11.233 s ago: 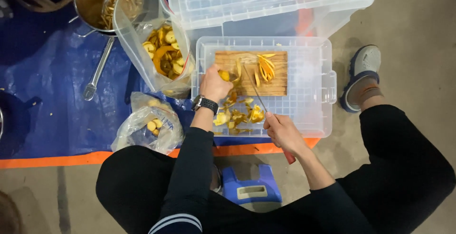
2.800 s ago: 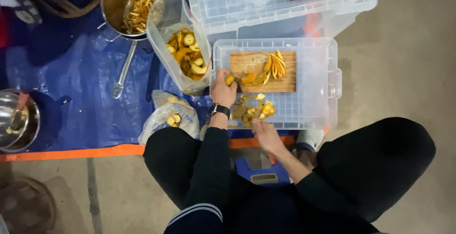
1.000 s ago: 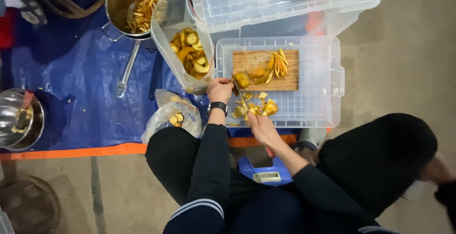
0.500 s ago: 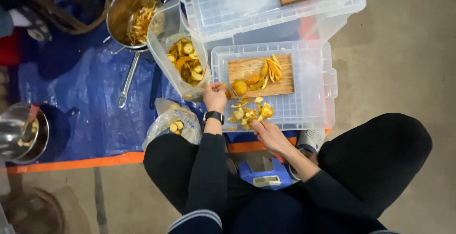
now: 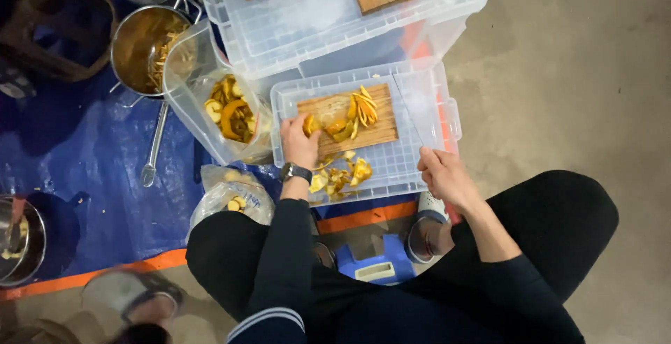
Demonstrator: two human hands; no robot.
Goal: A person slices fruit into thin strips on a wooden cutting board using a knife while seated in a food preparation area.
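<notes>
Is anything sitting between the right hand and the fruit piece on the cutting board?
Nothing visible. The right hand holds a knife over bare lid. The fruit piece lies on the cutting board, under the left hand.

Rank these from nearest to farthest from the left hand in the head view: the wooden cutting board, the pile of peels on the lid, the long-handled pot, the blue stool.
1. Wooden cutting board, under the left hand.
2. Pile of peels, just right of the wrist.
3. Blue stool, below, between the knees.
4. Long-handled pot, far upper left.
</notes>
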